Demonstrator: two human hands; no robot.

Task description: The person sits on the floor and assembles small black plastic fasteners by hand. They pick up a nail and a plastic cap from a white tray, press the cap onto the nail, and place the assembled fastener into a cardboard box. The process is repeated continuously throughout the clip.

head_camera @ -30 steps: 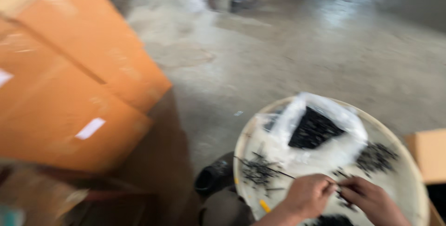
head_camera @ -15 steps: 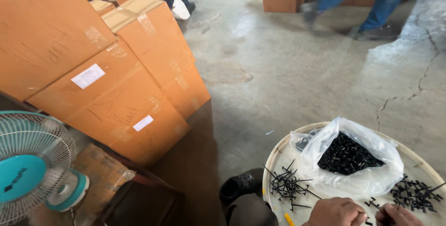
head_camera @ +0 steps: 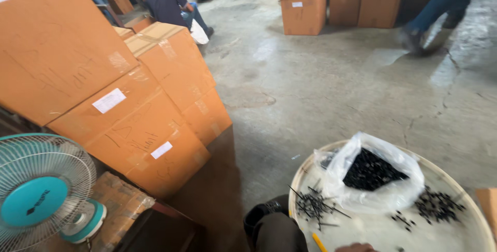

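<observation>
White round tray (head_camera: 468, 192): clear bag of black small parts (head_camera: 370, 172) at centre, thin black pins (head_camera: 316, 208) by its left rim, loose parts (head_camera: 437, 205) right. One hand (head_camera: 362, 247) barely shows at the near rim; grip unreadable. Sorting step; next pick needs a fine pinch.

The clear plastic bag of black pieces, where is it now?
In the head view, lower right: the plastic bag lies on the round white tray.
</observation>
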